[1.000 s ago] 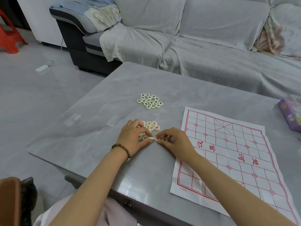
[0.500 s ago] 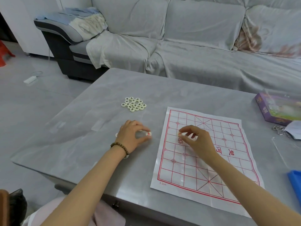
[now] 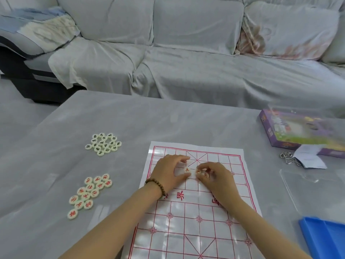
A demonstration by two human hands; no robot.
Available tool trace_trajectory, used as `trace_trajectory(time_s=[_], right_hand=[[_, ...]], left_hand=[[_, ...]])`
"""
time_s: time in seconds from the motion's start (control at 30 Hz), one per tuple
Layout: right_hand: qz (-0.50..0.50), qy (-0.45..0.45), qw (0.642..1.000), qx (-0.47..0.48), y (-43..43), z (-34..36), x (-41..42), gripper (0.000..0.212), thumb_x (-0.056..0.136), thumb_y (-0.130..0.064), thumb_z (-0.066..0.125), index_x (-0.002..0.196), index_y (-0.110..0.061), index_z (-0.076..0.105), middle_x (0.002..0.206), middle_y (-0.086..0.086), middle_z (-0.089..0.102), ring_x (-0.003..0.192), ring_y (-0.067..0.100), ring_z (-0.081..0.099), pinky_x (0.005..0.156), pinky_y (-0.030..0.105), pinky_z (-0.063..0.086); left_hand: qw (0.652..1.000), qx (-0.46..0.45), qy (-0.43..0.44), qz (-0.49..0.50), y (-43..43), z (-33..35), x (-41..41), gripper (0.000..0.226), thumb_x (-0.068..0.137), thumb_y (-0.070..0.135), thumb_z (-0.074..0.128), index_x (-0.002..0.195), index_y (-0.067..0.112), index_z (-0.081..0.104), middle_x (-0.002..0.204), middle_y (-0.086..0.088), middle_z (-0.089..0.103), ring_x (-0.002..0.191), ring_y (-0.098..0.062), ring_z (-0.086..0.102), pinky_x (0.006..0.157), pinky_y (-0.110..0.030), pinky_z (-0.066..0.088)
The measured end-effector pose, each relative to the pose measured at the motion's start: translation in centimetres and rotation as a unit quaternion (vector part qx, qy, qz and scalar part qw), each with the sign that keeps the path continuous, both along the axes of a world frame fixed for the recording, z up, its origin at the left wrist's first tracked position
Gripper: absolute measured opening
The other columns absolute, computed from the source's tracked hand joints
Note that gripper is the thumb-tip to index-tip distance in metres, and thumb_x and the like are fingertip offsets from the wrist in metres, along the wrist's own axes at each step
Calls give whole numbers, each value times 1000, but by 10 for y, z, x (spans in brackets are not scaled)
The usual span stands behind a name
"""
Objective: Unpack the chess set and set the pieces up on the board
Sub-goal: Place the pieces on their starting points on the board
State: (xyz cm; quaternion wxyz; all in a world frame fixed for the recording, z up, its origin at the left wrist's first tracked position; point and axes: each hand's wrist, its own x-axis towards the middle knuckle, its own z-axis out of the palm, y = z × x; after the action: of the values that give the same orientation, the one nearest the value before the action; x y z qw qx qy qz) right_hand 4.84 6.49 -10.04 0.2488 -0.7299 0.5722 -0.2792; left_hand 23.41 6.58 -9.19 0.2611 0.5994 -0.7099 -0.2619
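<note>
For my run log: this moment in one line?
left hand: beside red piece on board | right hand: pinching red pieces | off board: black pile, red pile

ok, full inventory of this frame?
table: 1, grey, under everything
board: 1, white with red grid, table centre
black-lettered pieces: one cluster, cream, far left of board
red-lettered pieces: about thirteen, cream, near left of board
red piece: 1, cream, board's far half
held pieces: seemingly two, cream, pinched beside it
purple box: 1, table's far right
paper slip: 1, white, by the box
metal chain: 1, silver, beside the slip
blue tray: 1, near right corner
sofa: 1, grey-covered, behind table
bracelet: 1, brown beads, left wrist
left hand: on board, beside red piece, grip unclear
right hand: pinching held pieces
</note>
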Motion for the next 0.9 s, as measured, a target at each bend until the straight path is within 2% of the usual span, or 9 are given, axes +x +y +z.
trace_trajectory(time_s=[0.1,0.17,0.3,0.4,0.47,0.63,0.73,0.83,0.9], right_hand=[[7,-7,999,-30,3,0,-4,24,80,-35,71,103,-34,64,102,-29,56,98,-4,52,90,14,40],[-7,29,996,-85,6,-1,-9,37,82,-53,60,114,-33,61,119,-28,50,112,-5,45,101,21,33],[2,156,987,-25,12,-10,-12,92,71,-85,5,145,-34,23,149,-22,11,138,-2,7,113,21,1],[7,199,980,-3,17,-19,0,99,68,-83,-11,148,-30,13,156,-14,3,144,6,-2,114,24,-8],[6,198,980,-6,20,-20,10,96,71,-81,-10,148,-29,16,157,-11,7,145,10,-1,115,27,-6],[20,206,978,-5,20,-15,33,66,91,-62,25,147,-27,19,157,-8,10,146,13,1,115,30,-4],[18,210,978,0,17,-9,44,62,94,-57,28,147,-26,22,157,-5,13,146,15,5,117,33,0],[30,170,985,-7,25,3,68,56,96,-51,33,145,-25,27,156,-5,18,144,14,13,118,33,5],[98,125,987,-16,36,15,96,52,96,-44,42,144,-27,31,154,-8,24,142,12,21,116,29,13]], left_hand=[[996,6,-85,-26,7,-2,1,68,80,56,59,139,31,35,141,12,40,131,-10,32,113,-29,23],[984,17,-170,-47,12,-6,2,85,78,68,49,146,30,16,152,12,19,140,-11,13,117,-32,8],[974,53,-216,-32,17,-15,5,99,73,79,37,148,28,-3,155,11,-11,142,-11,-14,117,-36,-8],[972,61,-226,-36,19,-16,17,101,72,81,36,148,28,-4,155,10,-15,142,-12,-17,117,-36,-8],[971,62,-228,-40,21,-14,28,101,71,81,37,148,28,-2,155,10,-14,142,-12,-15,117,-35,-8],[970,63,-233,-35,24,-12,52,100,72,80,38,148,27,0,156,9,-11,143,-12,-12,116,-34,-7],[970,53,-234,-36,26,-4,60,96,76,76,39,149,25,3,156,6,-8,143,-13,-10,116,-34,-5],[978,20,-208,-14,41,4,82,88,80,71,36,148,25,7,157,5,-2,144,-14,-4,116,-33,-1],[979,0,-203,18,57,7,112,90,76,77,24,148,25,12,156,4,6,143,-14,4,115,-32,3]])
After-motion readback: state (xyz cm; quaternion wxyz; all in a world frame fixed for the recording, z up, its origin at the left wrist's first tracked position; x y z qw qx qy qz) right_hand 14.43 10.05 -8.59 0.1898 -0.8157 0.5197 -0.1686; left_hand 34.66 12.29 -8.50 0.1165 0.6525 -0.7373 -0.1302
